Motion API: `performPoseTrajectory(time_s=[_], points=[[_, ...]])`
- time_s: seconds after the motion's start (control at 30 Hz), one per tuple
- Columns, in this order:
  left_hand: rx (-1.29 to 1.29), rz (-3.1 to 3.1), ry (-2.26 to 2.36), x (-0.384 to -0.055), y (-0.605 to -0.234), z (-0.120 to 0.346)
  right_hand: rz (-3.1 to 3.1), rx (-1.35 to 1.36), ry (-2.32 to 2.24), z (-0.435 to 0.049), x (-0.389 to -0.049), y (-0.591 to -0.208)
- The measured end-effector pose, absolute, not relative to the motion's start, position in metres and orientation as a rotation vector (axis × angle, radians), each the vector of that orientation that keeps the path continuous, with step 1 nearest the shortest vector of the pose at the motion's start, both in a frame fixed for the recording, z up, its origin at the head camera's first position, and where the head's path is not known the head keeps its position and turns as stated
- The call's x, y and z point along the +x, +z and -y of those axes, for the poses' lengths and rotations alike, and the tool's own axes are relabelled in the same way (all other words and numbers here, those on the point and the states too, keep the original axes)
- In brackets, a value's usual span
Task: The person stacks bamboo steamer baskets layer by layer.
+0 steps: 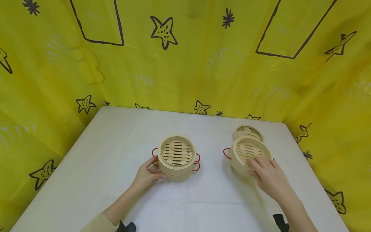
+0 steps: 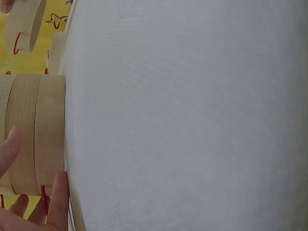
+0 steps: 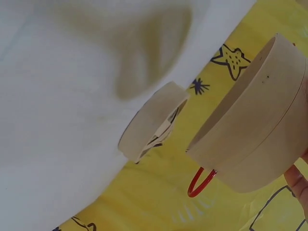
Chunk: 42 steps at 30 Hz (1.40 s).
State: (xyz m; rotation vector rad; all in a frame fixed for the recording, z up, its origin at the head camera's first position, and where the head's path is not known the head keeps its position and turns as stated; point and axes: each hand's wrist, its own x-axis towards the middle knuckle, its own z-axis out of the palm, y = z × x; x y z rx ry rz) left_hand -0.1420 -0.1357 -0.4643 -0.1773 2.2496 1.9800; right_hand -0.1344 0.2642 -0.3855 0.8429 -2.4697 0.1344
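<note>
A stack of round bamboo steamer baskets [image 1: 176,172] with red handles stands in the middle of the table, its slatted base showing inside the top tier. My left hand [image 1: 146,177] holds the stack's left side, thumb at the front and fingers near the red handles; the left wrist view shows this hand [image 2: 50,209] low against the wall. To the right, another steamer basket [image 1: 238,161] hangs tilted above the table. My right hand [image 1: 269,177] grips it by its near rim. One red handle [image 3: 199,183] of this basket appears in the right wrist view.
Behind the held basket, a shallower round bamboo piece [image 1: 234,134] rests on the table at the back right, partly hidden. White cloth covers the table [image 1: 116,145]. A yellow patterned curtain [image 1: 185,64] hangs around the back and sides.
</note>
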Motion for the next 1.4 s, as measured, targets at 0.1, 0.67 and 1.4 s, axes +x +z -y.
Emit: performPoseTrajectory(time_s=[0.1,0.67,1.4], points=[[-0.176,-2.248,1.98,-0.142,-0.465,0.136,2.482,0.847,0.143,-0.26,-0.137,-0.383],[-0.187,-2.254,1.979,-0.142,-0.465,0.135,2.455,0.939,0.196,-0.224,-0.149,-0.373],[-0.171,-2.261,1.975,-0.142,-0.463,0.136,2.389,1.027,0.216,-0.191,-0.16,-0.358]])
